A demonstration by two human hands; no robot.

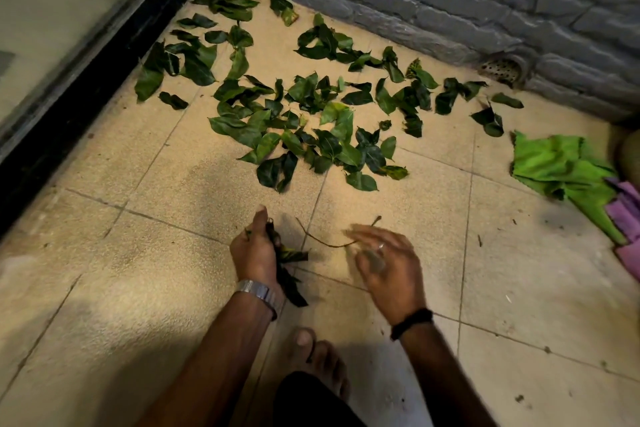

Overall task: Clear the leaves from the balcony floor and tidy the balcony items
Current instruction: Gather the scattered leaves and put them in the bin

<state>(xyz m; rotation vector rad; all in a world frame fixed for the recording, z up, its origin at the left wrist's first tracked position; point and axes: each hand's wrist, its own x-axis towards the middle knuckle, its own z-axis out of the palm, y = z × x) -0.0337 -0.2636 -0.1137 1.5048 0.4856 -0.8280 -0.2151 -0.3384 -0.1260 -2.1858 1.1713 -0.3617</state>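
- The leaves are lying scattered over the tiled balcony floor, spread in a broad band ahead of the person, from the dark door frame on the left across to the grey stone wall on the right.
- The nearest cluster is lying straight ahead of both hands, with bare tile between it and the fingertips; the band's long axis is running left to right, across the line of reach.
- A thin twig is lying on the tile between the two hands, its right end hidden under the blurred fingertips of the right hand.
- A small bunch of leaves is being gripped in the left hand, the fingers being curled round it and the dark blades hanging out toward the wrist.
- The right hand is being held with fingers spread and loose; it is blurred, so whether the twig is being touched cannot be told.
- By judgement, the twig is lying nearer the right hand, while the loose leaves are lying about equally far from both, so the empty right hand is the likelier one for gathering.
- A crumpled green cloth and something purple are lying at the right edge, well apart from the hands.
- A round drain grille is set at the wall's foot, with leaves lying near it.
- A bare foot is resting on the tile below the hands.
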